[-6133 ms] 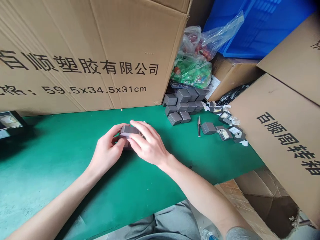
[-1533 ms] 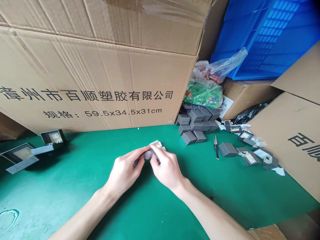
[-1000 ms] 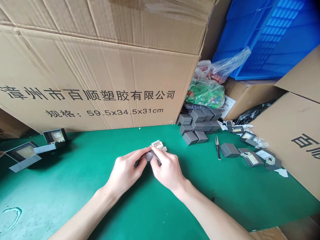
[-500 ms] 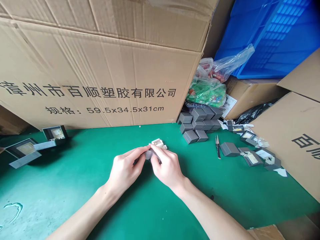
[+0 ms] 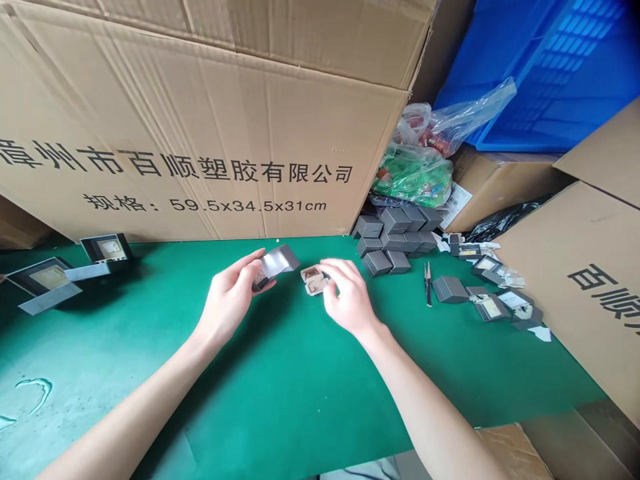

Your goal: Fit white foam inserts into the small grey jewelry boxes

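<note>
My left hand (image 5: pixel 233 293) is closed around a small dark grey hinged box (image 5: pixel 280 261), whose lid stands open and shows a pale, shiny inner face. A little to the right, my right hand (image 5: pixel 347 293) pinches a small cream-coloured insert (image 5: pixel 314 280) between thumb and fingers, just above the green table. The box and the insert are apart. My left fingers hide part of the box's base.
Closed grey boxes (image 5: pixel 395 240) are stacked on the right, with tweezers (image 5: pixel 428 285) beside them. Opened boxes (image 5: pixel 487 305) and white scraps lie farther right. Two open boxes (image 5: pixel 45 283) stand left. A large carton (image 5: pixel 210 120) walls the back; a blue crate (image 5: pixel 500 80) sits behind.
My hands were together on the grey box; now they have moved apart. The left has carried the opened box leftward, and the right has taken hold of the cream insert.
</note>
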`<state>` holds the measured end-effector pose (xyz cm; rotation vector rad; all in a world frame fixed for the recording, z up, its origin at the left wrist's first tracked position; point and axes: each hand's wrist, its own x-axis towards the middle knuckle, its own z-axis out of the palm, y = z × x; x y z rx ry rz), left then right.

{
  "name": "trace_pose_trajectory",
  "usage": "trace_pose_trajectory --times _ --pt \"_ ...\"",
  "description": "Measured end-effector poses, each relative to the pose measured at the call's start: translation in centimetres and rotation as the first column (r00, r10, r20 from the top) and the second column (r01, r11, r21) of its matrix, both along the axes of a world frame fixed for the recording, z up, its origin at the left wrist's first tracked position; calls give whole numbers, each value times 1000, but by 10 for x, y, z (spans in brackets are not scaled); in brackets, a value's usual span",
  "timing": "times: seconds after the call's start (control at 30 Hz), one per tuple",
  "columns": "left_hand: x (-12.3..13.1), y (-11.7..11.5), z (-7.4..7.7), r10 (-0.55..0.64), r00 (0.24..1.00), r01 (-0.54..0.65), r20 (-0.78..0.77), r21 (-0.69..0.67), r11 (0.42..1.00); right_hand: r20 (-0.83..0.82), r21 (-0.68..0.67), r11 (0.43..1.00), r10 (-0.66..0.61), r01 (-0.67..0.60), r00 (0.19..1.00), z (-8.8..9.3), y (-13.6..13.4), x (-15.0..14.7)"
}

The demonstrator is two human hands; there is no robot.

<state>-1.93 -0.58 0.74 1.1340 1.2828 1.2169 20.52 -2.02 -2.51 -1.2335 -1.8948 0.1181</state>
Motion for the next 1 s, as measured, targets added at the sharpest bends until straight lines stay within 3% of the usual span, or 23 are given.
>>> trace_pose_trajectory --times 0.13,0.3,0.47,0.63,0.8,1.0 --pt "3 3 -6 -14 971 32 239 -71 997 68 -73 990 125 -120 990 4 -5 -8" --pt "6 3 -3 -27 946 64 323 -102 993 127 -182 973 169 -144 977 4 -5 -9" --pt "8 1 8 14 931 58 365 -185 981 70 -190 968 183 -167 981 0 -1 -4" --pt "7 2 8 40 892 57 451 -198 979 -136 -266 938 193 -223 972 5 -3 -7" --pt "5 5 4 2 912 72 410 -163 984 -475 -407 852 110 -329 873 10 -4 -11" --pt "4 6 4 13 931 47 364 -157 987 -518 -459 808 94 -369 850 8 -1 -13"
